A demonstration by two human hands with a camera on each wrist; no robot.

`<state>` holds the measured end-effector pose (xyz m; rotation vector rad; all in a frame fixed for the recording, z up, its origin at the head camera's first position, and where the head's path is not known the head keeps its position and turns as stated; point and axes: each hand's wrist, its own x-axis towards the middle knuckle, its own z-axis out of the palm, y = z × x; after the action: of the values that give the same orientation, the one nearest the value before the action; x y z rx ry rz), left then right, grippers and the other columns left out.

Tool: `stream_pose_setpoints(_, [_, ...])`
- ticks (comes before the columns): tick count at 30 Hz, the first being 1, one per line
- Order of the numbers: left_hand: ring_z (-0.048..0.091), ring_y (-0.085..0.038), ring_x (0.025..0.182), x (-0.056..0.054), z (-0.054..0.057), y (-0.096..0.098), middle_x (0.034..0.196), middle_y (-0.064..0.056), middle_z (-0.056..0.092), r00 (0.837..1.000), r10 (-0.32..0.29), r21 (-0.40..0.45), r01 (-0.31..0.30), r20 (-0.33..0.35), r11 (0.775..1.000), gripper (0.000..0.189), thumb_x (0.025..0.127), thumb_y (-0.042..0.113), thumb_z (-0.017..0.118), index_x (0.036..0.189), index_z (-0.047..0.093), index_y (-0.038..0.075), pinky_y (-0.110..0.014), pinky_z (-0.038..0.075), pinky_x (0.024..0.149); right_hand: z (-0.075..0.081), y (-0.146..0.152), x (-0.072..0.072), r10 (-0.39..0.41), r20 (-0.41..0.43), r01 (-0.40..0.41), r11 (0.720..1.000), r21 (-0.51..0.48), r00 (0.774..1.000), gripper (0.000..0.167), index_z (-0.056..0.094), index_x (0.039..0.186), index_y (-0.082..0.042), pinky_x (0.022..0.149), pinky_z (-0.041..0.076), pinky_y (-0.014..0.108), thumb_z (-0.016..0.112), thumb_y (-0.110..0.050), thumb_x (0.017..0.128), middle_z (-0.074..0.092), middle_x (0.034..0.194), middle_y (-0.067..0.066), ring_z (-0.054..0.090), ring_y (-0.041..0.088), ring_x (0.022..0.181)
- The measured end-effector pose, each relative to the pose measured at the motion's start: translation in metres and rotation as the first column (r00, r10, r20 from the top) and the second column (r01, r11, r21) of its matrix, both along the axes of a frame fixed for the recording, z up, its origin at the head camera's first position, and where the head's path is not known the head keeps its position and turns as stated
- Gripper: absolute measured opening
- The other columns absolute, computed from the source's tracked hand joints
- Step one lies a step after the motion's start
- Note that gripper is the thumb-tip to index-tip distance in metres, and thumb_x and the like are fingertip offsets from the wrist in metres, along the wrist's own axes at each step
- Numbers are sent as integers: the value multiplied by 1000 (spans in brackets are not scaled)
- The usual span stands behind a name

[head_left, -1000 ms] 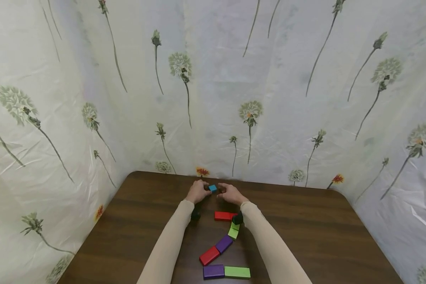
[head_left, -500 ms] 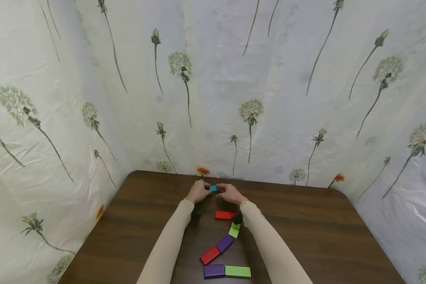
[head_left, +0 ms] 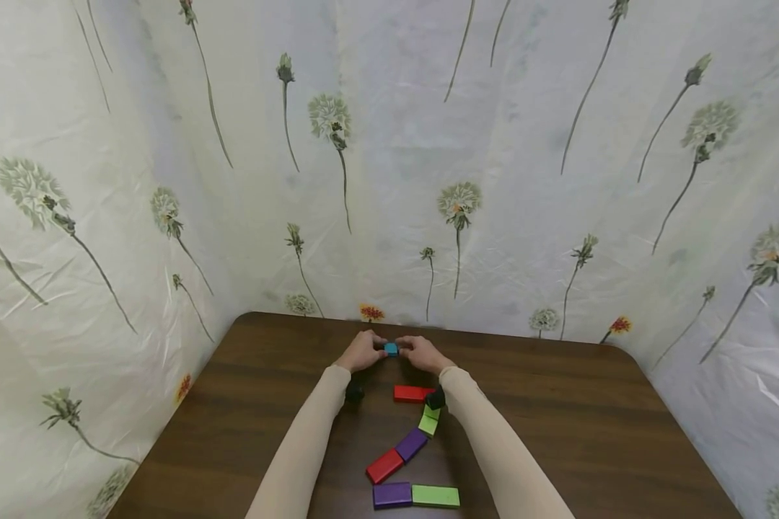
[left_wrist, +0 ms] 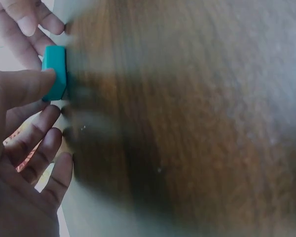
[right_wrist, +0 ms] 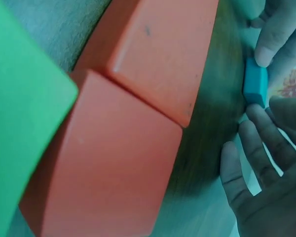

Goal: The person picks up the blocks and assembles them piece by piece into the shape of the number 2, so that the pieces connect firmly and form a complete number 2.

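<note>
Near the far edge of the table, a small blue block [head_left: 391,349] lies between both hands. My left hand [head_left: 361,352] pinches it, the thumb [left_wrist: 34,85] pressed on its near face in the left wrist view. From the other side my right hand [head_left: 423,353] reaches in. Its fingertips [right_wrist: 256,109] are right at the block's end, with the fingers loosely extended and the thumb off the near face. Both wrist views show the block [right_wrist: 255,84] low at the wood surface.
On the brown table [head_left: 545,418], a curving row runs toward me: red blocks [head_left: 410,393], green blocks [head_left: 429,420], a purple block [head_left: 412,444] and a red block [head_left: 384,466]. Nearest lie another purple block [head_left: 392,495] and a long green block [head_left: 435,496]. A flowered curtain [head_left: 389,158] hangs behind.
The blue block has shifted slightly toward me and turned straighter. My right fingertips have closed the gap to it, and the left hand has stayed beside it. The other blocks stand as before.
</note>
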<state>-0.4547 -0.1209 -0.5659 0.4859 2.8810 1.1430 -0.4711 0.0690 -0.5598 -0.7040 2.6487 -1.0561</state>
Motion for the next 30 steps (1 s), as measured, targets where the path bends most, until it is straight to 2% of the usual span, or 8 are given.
stream_pose_setpoints(4, [57,-25,102,0,1,-1,112,-14,63,999,-7,19,6,43,1000,32,90,11,68,119,67,-3,-38,47,90,0,0,0,-9,-16,9,1000,5,1000,34,59,129,1,94,47,44,56,-8,96,66,119,16,61,26,108])
stream_pose_setpoints(9, [57,-25,103,2,3,-2,114,-14,62,997,-13,22,12,75,1000,33,90,13,68,119,66,-2,-38,48,90,2,-2,3,-27,16,27,1000,-9,1000,37,59,128,2,92,49,42,61,-9,94,67,118,15,62,26,108])
stream_pose_setpoints(15, [58,-25,102,3,4,-2,113,-14,63,997,-15,26,13,79,1000,33,89,13,69,118,67,-2,-39,47,90,4,-5,7,-56,10,57,998,-1,998,35,62,125,2,89,51,41,63,-8,92,67,118,16,63,27,107])
stream_pose_setpoints(23, [57,-22,99,6,4,-2,111,-13,63,996,-8,37,4,89,999,31,89,12,68,116,69,-1,-37,48,89,4,-9,9,-100,-60,103,994,47,993,27,69,116,-1,92,49,43,66,-10,90,69,115,13,62,29,109])
stream_pose_setpoints(30, [58,-23,101,9,4,-4,111,-12,63,995,-29,21,27,93,999,28,89,11,67,115,69,0,-37,48,89,5,-8,11,-100,-75,105,992,68,992,22,72,109,-4,92,49,43,68,-12,89,70,113,11,62,28,108])
